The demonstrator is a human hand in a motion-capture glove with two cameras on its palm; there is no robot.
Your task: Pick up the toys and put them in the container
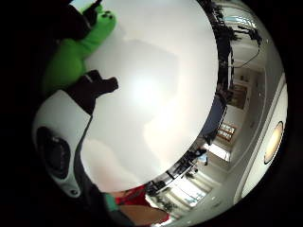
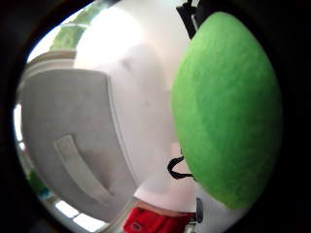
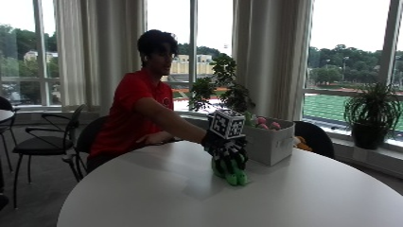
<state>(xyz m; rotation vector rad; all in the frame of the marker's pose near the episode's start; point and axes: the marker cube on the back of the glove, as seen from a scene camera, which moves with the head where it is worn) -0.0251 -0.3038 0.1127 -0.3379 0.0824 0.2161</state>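
A green plush toy (image 3: 230, 171) stands on the round white table (image 3: 189, 198), just in front of the grey fabric container (image 3: 271, 142). My gloved right hand (image 3: 225, 146) comes down over the toy's top and its fingers curl round it. In the thumb side palm view the green toy (image 2: 226, 107) fills much of the picture, with the grey container (image 2: 68, 131) beside it. The little finger side palm view shows a green limb of the toy (image 1: 75, 52) against the table (image 1: 156, 94). Pink toys (image 3: 267, 124) lie inside the container.
The person's bare left hand (image 3: 154, 138) rests on the table's far edge. A potted plant (image 3: 220, 90) stands behind the container, another plant (image 3: 372, 113) on the window sill. Chairs (image 3: 44, 137) stand to the left.
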